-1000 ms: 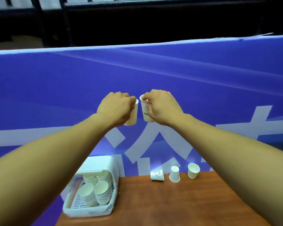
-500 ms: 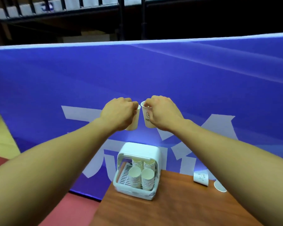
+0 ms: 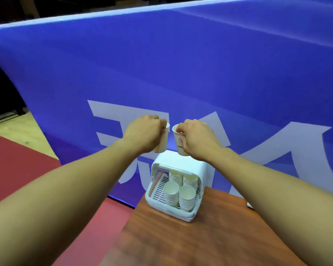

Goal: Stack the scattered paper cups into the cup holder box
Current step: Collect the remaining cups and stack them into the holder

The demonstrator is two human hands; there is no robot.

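1. The cup holder box [image 3: 181,160] is white, with a slatted floor and a rounded hood at the back. It stands on the wooden table [image 3: 200,244] near the far left corner, just in front of the blue banner [image 3: 181,64].
2. Inside it are 4 stacks of paper cups [image 3: 186,196], upright with mouths up, in 2 rows of 2. They crowd the right side of the box, and a strip of slatted floor on the left is bare.
3. The left hand [image 3: 142,133] is raised above the box with its fingers curled round a plain cup [image 3: 162,144]. Only the cup's right side and a bit of its rim show past the knuckles.
4. The right hand [image 3: 197,141] grips a printed cup [image 3: 178,140] near the rim, mouth up and slightly tilted. The fingers cover most of the print – only "HE" can be read.
5. The 2 held cups are near each other at the same height, with a narrow gap between them.
6. The right forearm hides the right part of the table. A small white scrap [image 3: 249,205] shows at the forearm's edge, too little of it to tell what it is.
7. The cups in each stack are too fine to count, and the near end of the table is blurred.
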